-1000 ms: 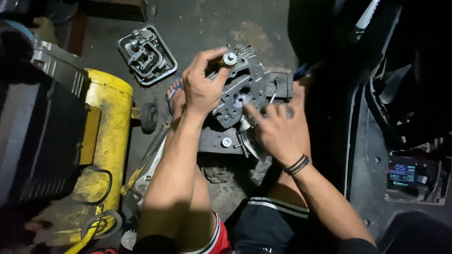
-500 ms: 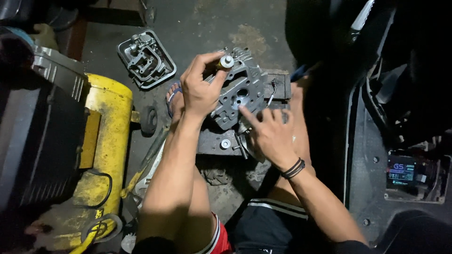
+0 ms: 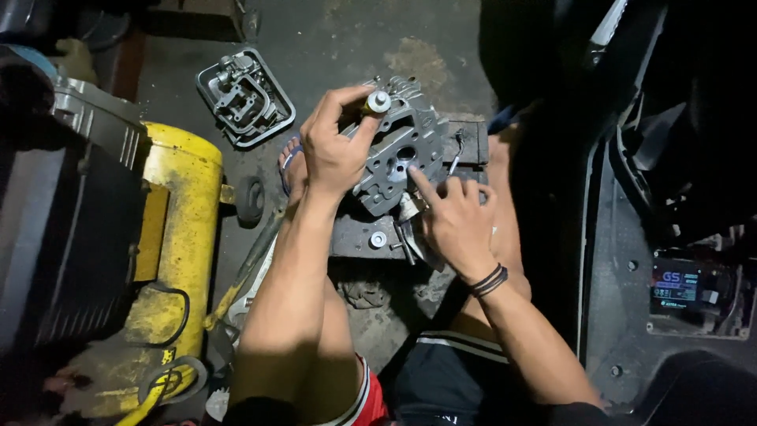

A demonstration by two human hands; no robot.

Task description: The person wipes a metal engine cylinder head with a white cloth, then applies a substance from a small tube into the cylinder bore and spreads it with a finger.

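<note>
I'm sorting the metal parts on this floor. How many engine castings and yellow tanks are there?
Grey engine castings: 2, the cylinder head under both hands and the valve cover lying apart.
Yellow air tank: 1.
Total: 3.

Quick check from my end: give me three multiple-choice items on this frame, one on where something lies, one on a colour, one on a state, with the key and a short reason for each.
1. Where does the grey metal cover lie?
A. On the floor up and to the left of the engine head
B. On top of the tank
C. In the person's lap

2. What colour is the tank at the left?
A. Red
B. Yellow
C. Blue

3. What is the left hand doing?
A. Resting flat on the floor
B. Hanging free of everything
C. Pinching a small brass-coloured cylindrical part at the top of the engine head

Key: 1 A, the cover sits on bare concrete beyond the left hand. 2 B, its curved body is plainly yellow. 3 C, thumb and fingers close round the part, while the right hand points a finger onto the head.
</note>
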